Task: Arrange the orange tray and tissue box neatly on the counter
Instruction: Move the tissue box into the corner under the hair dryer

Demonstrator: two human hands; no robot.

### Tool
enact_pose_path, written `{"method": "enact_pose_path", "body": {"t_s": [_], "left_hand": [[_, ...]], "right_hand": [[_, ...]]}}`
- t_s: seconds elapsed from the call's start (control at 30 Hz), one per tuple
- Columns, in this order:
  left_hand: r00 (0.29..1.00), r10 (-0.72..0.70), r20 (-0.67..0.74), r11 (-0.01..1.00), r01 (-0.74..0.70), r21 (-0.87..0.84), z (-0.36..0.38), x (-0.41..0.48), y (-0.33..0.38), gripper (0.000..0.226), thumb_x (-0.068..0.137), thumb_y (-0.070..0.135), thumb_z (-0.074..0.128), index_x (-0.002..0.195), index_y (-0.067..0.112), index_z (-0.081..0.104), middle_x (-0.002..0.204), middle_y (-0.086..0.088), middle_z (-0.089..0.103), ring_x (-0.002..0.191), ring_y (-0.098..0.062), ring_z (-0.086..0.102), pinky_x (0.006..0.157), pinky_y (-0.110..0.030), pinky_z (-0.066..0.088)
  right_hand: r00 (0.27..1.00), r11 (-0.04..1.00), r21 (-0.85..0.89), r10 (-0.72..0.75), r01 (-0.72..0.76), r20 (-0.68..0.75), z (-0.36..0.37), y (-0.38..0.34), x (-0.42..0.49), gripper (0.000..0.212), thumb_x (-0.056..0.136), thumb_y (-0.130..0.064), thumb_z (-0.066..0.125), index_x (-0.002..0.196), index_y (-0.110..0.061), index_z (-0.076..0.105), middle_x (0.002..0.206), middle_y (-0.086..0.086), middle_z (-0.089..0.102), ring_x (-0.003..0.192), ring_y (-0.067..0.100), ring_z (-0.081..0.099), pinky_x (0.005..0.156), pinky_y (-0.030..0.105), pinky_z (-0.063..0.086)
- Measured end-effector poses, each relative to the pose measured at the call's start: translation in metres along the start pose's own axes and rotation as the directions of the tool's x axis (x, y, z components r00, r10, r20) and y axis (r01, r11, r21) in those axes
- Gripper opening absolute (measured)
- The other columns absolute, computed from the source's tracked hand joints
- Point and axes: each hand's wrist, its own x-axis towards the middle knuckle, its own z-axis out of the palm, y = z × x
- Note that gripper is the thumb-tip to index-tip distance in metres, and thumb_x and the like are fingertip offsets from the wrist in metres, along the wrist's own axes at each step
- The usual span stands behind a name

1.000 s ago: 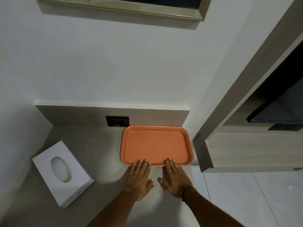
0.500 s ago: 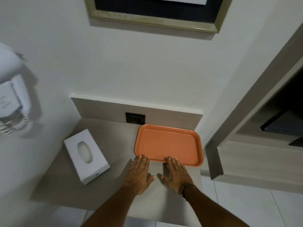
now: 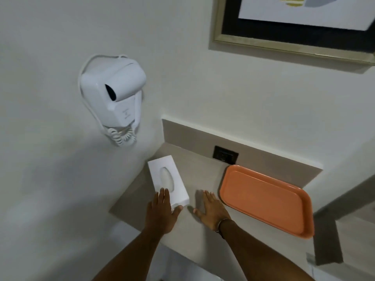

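Note:
The orange tray [image 3: 265,199] lies flat at the right end of the grey counter [image 3: 200,173], against the back ledge. A white tissue box [image 3: 162,169] with an oval slot lies at an angle near the counter's left end. My left hand [image 3: 161,211] rests with flat fingers on the box's near end, thumb at its near right corner. My right hand [image 3: 212,209] lies flat on the counter between box and tray, fingers spread, touching neither. A band is around its wrist.
A white wall-mounted hair dryer [image 3: 115,98] with a coiled cord hangs on the left wall above the counter. A black socket [image 3: 225,155] sits in the back ledge. A framed picture [image 3: 294,27] hangs above. A wooden cabinet edge [image 3: 345,199] borders the tray's right.
Both hands left the tray's near edge and moved left. My left hand now lies on the tissue box. The view swung left and up, bringing the hair dryer into sight.

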Motion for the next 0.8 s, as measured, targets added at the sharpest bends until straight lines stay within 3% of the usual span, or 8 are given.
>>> {"method": "enact_pose_path", "body": {"t_s": [0.1, 0.2, 0.3, 0.37, 0.47, 0.67, 0.8], "left_hand": [[0.996, -0.088, -0.030, 0.993, 0.086, -0.076, -0.007, 0.014, -0.020, 0.089, 0.092, 0.064, 0.044, 0.156, 0.010, 0.012, 0.166, -0.012, 0.019, 0.150, -0.031, 0.024, 0.120, -0.047, 0.029], [0.981, -0.192, 0.031, 0.960, 0.194, -0.201, -0.006, 0.028, -0.034, 0.093, 0.093, 0.060, 0.047, 0.157, 0.010, 0.002, 0.168, -0.011, 0.007, 0.154, -0.030, 0.012, 0.125, -0.044, 0.020], [0.975, -0.197, 0.103, 0.931, 0.219, -0.292, 0.000, 0.040, -0.042, 0.095, 0.094, 0.055, 0.051, 0.156, 0.011, -0.006, 0.169, -0.009, -0.001, 0.156, -0.028, 0.006, 0.126, -0.042, 0.018], [0.969, -0.198, 0.145, 0.891, 0.240, -0.385, 0.003, 0.045, -0.043, 0.096, 0.093, 0.048, 0.058, 0.157, 0.015, -0.005, 0.169, -0.006, 0.003, 0.154, -0.030, 0.015, 0.122, -0.045, 0.028], [0.966, -0.198, 0.165, 0.815, 0.256, -0.520, 0.008, 0.050, -0.042, 0.094, 0.091, 0.033, 0.067, 0.156, 0.021, 0.001, 0.165, -0.005, 0.018, 0.147, -0.031, 0.033, 0.113, -0.051, 0.043], [0.952, -0.246, 0.185, 0.730, 0.307, -0.610, 0.008, 0.054, -0.034, 0.095, 0.090, 0.017, 0.068, 0.157, 0.017, 0.001, 0.160, -0.009, 0.028, 0.139, -0.032, 0.042, 0.109, -0.043, 0.044], [0.963, -0.188, 0.193, 0.748, 0.268, -0.607, -0.003, 0.065, -0.040, 0.090, 0.090, 0.016, 0.066, 0.157, 0.021, 0.005, 0.158, -0.006, 0.035, 0.140, -0.028, 0.042, 0.114, -0.045, 0.043]], "right_hand": [[1.000, 0.998, 0.063, -0.022, 0.022, -0.002, 0.005, -0.033, 0.030, 0.089, 0.099, -0.064, 0.044, 0.167, -0.021, 0.005, 0.176, 0.003, 0.009, 0.162, 0.025, 0.009, 0.129, 0.040, 0.014], [0.999, 0.977, 0.213, -0.005, -0.003, 0.037, 0.009, -0.058, 0.055, 0.084, 0.099, -0.055, 0.054, 0.165, -0.025, 0.012, 0.173, 0.001, 0.019, 0.159, 0.026, 0.023, 0.129, 0.046, 0.024], [0.993, 0.933, 0.347, 0.067, -0.096, 0.094, 0.012, -0.072, 0.075, 0.085, 0.101, -0.042, 0.061, 0.166, -0.021, 0.010, 0.174, 0.001, 0.018, 0.159, 0.026, 0.024, 0.130, 0.047, 0.022], [0.990, 0.913, 0.388, 0.098, -0.129, 0.099, 0.014, -0.077, 0.082, 0.084, 0.101, -0.030, 0.064, 0.166, -0.018, 0.012, 0.173, 0.002, 0.021, 0.159, 0.028, 0.024, 0.129, 0.044, 0.020], [0.986, 0.887, 0.433, 0.125, -0.161, 0.111, 0.017, -0.078, 0.090, 0.072, 0.098, -0.015, 0.067, 0.158, -0.018, 0.029, 0.162, 0.005, 0.040, 0.151, 0.032, 0.038, 0.126, 0.047, 0.032], [0.982, 0.842, 0.505, 0.172, -0.189, 0.081, 0.022, -0.075, 0.095, 0.072, 0.092, -0.007, 0.074, 0.154, -0.017, 0.039, 0.153, 0.005, 0.051, 0.142, 0.030, 0.046, 0.122, 0.050, 0.040], [0.981, 0.816, 0.549, 0.187, -0.182, 0.047, 0.024, -0.078, 0.099, 0.070, 0.090, -0.007, 0.076, 0.151, -0.017, 0.044, 0.147, 0.005, 0.054, 0.137, 0.028, 0.049, 0.119, 0.047, 0.044]]}}
